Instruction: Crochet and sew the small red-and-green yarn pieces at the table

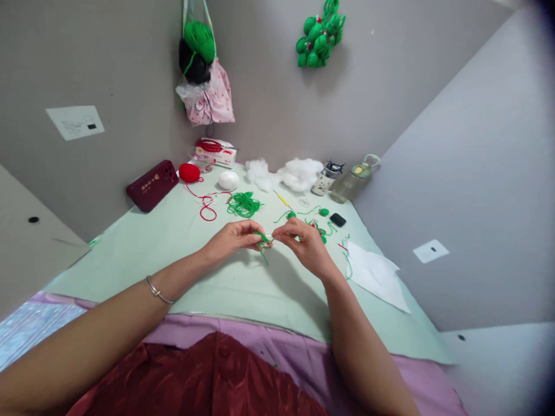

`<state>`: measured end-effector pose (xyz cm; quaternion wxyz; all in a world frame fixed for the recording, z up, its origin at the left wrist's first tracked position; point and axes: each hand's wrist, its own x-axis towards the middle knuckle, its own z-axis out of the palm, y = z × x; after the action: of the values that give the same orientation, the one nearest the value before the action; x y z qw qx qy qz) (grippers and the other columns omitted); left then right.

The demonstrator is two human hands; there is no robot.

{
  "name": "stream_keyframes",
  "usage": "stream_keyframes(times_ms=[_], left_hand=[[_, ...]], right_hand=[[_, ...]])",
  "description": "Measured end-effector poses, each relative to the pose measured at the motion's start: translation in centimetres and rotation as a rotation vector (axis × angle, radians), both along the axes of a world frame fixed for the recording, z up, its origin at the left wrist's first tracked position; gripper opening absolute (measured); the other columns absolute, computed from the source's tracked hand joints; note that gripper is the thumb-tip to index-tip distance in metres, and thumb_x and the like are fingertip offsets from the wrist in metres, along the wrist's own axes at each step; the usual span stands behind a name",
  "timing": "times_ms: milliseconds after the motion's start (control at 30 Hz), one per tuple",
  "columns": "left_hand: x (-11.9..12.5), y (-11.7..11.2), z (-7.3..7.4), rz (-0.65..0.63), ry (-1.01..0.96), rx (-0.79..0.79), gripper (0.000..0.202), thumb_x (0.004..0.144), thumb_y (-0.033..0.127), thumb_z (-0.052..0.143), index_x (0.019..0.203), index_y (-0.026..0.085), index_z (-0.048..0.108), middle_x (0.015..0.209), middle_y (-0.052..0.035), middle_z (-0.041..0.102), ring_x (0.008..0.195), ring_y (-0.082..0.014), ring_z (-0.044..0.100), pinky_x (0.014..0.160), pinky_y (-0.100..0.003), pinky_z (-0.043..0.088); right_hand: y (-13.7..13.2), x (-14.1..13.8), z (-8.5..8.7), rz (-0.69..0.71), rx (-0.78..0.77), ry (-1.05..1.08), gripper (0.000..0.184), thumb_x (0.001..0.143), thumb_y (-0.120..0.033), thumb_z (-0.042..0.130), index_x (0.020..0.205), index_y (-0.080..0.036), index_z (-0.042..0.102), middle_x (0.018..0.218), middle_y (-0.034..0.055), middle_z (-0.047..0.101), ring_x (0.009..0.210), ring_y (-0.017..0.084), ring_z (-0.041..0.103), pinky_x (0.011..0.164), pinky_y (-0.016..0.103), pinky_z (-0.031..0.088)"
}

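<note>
Over the table, my left hand (pixel 234 238) pinches a small green crocheted piece (pixel 262 241) between thumb and fingers. Some red or orange shows at its lower edge, and a green yarn end hangs from it. My right hand (pixel 306 242) is closed just to the right, its thumb and fingertips pinched on a thin, pale needle-like tool (pixel 269 236) that reaches to the piece. Whether its tip is inside the stitches is too small to tell. Beyond my hands lie a tangle of green yarn (pixel 244 204) and a yellow-handled crochet hook (pixel 282 200).
Along the back stand a phone (pixel 154 186), red yarn ball (pixel 189 173), white ball (pixel 228 180), stuffing (pixel 300 174), pen cup (pixel 324 181) and bottle (pixel 354 180). Small green pieces (pixel 324 212), a black case (pixel 337 219) and white sheet (pixel 377 276) lie right.
</note>
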<state>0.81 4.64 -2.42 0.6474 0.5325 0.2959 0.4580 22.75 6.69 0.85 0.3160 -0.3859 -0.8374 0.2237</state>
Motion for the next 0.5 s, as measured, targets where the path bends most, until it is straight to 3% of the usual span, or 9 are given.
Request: stream_keyframes(times_ms=[500], left_hand=[[-0.30, 0.16, -0.46, -0.063, 0.035, 0.013, 0.019, 0.085, 0.032, 0.070, 0.094, 0.015, 0.067, 0.091, -0.0051, 0.072, 0.083, -0.0151, 0.066, 0.085, -0.031, 0.051]], right_hand=[[-0.11, 0.20, 0.48, 0.048, 0.005, -0.020, 0.015, 0.093, -0.030, 0.062, 0.091, -0.024, 0.076, 0.079, 0.0022, 0.055, 0.073, 0.015, 0.053, 0.066, 0.028, 0.038]])
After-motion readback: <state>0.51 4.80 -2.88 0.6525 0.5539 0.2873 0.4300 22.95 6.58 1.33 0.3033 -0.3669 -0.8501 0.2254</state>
